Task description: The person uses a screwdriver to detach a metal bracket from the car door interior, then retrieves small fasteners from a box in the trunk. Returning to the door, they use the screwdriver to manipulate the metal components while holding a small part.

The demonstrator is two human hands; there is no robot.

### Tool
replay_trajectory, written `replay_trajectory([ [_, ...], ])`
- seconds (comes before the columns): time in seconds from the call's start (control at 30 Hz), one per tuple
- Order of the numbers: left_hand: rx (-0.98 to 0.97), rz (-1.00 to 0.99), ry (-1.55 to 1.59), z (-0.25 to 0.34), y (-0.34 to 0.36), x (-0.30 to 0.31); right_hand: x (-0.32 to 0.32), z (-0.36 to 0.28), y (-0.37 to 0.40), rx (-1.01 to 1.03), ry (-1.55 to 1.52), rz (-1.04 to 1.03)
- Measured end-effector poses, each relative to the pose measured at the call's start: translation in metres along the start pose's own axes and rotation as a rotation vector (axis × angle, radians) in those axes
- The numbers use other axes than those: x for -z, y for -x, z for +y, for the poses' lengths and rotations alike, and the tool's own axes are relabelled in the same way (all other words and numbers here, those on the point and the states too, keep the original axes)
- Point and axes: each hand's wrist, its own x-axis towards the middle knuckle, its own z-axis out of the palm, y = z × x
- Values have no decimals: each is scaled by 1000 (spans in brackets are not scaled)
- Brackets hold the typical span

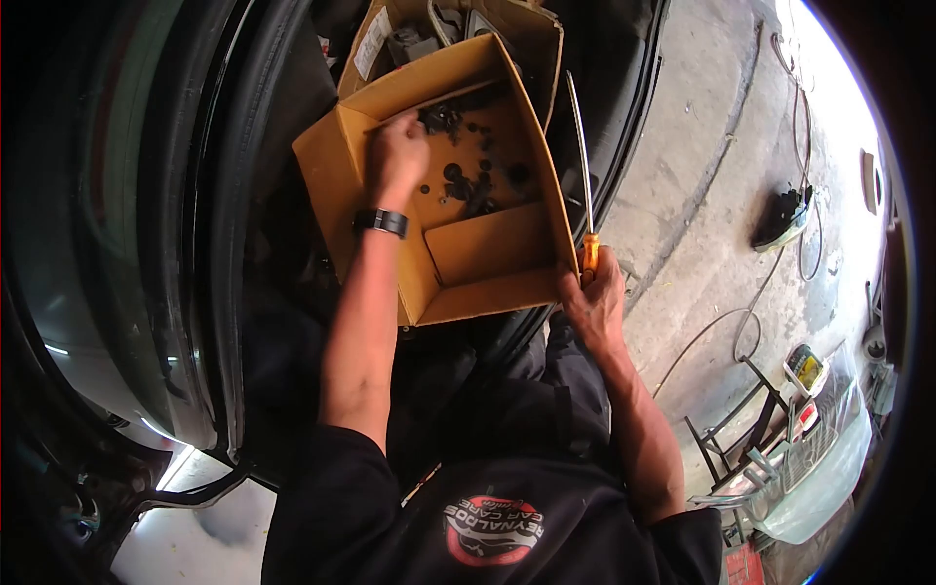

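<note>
An open cardboard box (487, 258) rests in a car's door opening, with several small black parts (468, 180) loose on its bottom. My left hand (395, 156), a black watch on its wrist, reaches into the box with curled fingers on the parts at the far left; its fingertips are hidden. My right hand (593, 297) grips the box's near right corner. It also holds a long screwdriver (582, 146) by its orange handle, the shaft pointing away along the box's right wall.
A second cardboard box (370, 44) with grey parts stands just beyond the first. The car's dark door frame and rubber seal (224, 244) run along the left. On the concrete floor (702, 146) at right lie cables, a dark part (780, 219), a metal stand (741, 439) and a car lamp.
</note>
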Motion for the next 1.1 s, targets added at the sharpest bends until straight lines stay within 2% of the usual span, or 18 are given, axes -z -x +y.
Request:
replay_trajectory([
  [0.03, -74, 5, -198, -6, 1, -14, -1, 2, 0, -2, -10, -1],
  [0.07, -289, 94, -284, -23, -2, -33, -1, 3, 0, -5, -18, -4],
  [0.17, -192, 9, -327, -4, 20, -46, 0, 5, -1, -4, 1, -33],
  [0.23, -360, 24, -395, -13, 29, -56, 1, 2, -2, -9, 20, -33],
  [0.27, -315, -1, -306, -13, 39, -58, 1, 0, -2, -10, 27, -31],
  [0.37, -336, 11, -288, -14, 57, -51, -1, -1, -1, -3, -5, -13],
  [0.43, -309, 73, -322, -19, 48, -42, 0, -1, -1, 6, 8, -11],
  [0.5, -378, 142, -418, -24, 27, -20, 1, -1, 0, 20, 12, -11],
  [0.57, -349, 200, -383, -17, 14, 0, 1, -1, 0, 34, 4, -9],
  [0.63, -241, 127, -324, -14, 1, 17, 1, -1, 0, 16, -9, -6],
  [0.7, -267, 69, -178, -24, -18, 25, 1, 0, 0, 8, -16, -6],
  [0.73, -163, -45, -99, -24, -26, 29, 2, 0, 0, 9, -14, -7],
  [0.83, -124, -84, 119, -25, -40, 29, 3, -1, 0, -13, -8, -15],
  [0.97, -127, -120, 4, -21, -44, 33, 3, -1, 0, -35, -31, -29],
  [1.03, -111, -93, -195, -12, -31, 30, 3, -2, -1, -7, -24, -21],
  [1.1, -280, 40, -351, -18, -16, 21, 1, -1, -2, 13, -19, -14],
])
